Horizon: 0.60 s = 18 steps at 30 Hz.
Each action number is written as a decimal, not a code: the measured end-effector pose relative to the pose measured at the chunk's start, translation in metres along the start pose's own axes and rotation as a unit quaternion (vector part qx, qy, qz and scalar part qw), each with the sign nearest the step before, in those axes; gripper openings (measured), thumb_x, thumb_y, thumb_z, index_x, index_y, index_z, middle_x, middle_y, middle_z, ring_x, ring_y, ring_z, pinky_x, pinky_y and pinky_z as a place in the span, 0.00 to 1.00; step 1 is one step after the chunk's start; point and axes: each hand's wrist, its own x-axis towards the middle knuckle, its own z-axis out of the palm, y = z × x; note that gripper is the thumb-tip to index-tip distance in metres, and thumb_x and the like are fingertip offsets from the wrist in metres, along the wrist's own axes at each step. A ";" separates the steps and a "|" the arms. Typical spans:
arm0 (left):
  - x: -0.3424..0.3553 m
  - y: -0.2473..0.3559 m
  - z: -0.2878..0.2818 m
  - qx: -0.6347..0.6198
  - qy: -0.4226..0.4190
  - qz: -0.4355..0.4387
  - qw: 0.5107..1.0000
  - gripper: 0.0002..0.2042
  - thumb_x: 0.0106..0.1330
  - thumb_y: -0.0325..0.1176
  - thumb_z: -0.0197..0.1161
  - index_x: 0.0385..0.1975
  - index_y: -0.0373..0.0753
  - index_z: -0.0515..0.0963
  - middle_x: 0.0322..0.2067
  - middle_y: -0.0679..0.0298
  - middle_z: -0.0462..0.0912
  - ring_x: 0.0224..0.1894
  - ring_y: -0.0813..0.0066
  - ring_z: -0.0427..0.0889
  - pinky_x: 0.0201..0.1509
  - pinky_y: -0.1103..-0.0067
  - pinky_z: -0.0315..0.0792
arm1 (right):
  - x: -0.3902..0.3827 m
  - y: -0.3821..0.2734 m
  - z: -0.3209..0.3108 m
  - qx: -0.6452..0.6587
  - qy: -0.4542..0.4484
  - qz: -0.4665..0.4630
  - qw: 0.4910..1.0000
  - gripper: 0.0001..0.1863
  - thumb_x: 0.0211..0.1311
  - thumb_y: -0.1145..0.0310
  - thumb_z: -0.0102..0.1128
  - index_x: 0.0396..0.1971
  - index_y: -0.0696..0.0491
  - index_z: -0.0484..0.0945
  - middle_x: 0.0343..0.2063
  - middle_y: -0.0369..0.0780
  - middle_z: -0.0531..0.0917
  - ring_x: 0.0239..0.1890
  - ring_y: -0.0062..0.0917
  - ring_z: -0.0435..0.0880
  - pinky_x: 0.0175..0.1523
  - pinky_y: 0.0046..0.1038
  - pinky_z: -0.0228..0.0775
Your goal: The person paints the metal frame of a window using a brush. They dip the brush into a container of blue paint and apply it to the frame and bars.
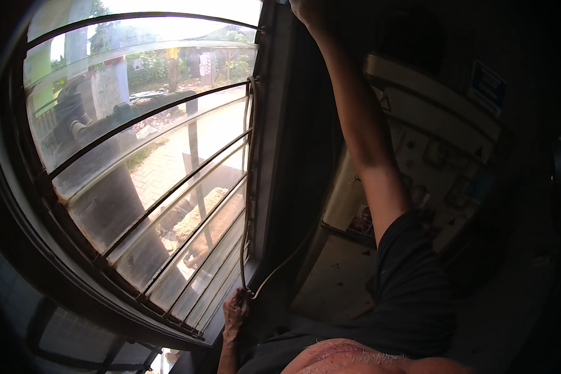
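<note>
Skin [343, 360], left fingers [239, 299] curled at cord [244, 243]

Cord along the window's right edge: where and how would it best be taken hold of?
Probably a thumb-and-finger pinch on the hanging stretch of the cord, just above the left hand, coming from the right. That stretch is thin and nearly upright; the glass slats lie on its left, and below it the cord bends away up to the right.
</note>
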 end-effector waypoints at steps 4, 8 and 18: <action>0.001 -0.002 -0.002 -0.032 0.002 0.011 0.999 0.02 0.67 0.25 0.62 0.34 0.34 0.78 0.28 0.59 0.85 0.33 0.79 0.85 0.36 0.80 0.76 | -0.016 -0.004 0.010 -0.021 -0.010 -0.032 0.999 0.08 0.58 0.70 0.59 0.36 0.55 0.75 0.30 0.52 0.80 0.37 0.48 0.81 0.42 0.45 0.72; -0.003 -0.010 -0.012 -0.017 0.028 0.010 0.999 0.02 0.68 0.25 0.62 0.35 0.34 0.79 0.28 0.60 0.86 0.33 0.78 0.85 0.35 0.80 0.76 | -0.037 -0.032 0.013 -0.008 -0.023 -0.018 1.000 0.08 0.59 0.69 0.59 0.37 0.55 0.75 0.31 0.51 0.81 0.37 0.48 0.80 0.42 0.46 0.72; 0.001 0.006 -0.005 -0.001 0.002 0.001 1.000 0.04 0.71 0.25 0.58 0.34 0.34 0.78 0.28 0.62 0.86 0.32 0.80 0.83 0.37 0.82 0.75 | 0.047 -0.005 0.024 -0.071 0.128 -0.078 0.986 0.09 0.59 0.69 0.59 0.39 0.54 0.76 0.32 0.51 0.81 0.38 0.48 0.80 0.42 0.46 0.71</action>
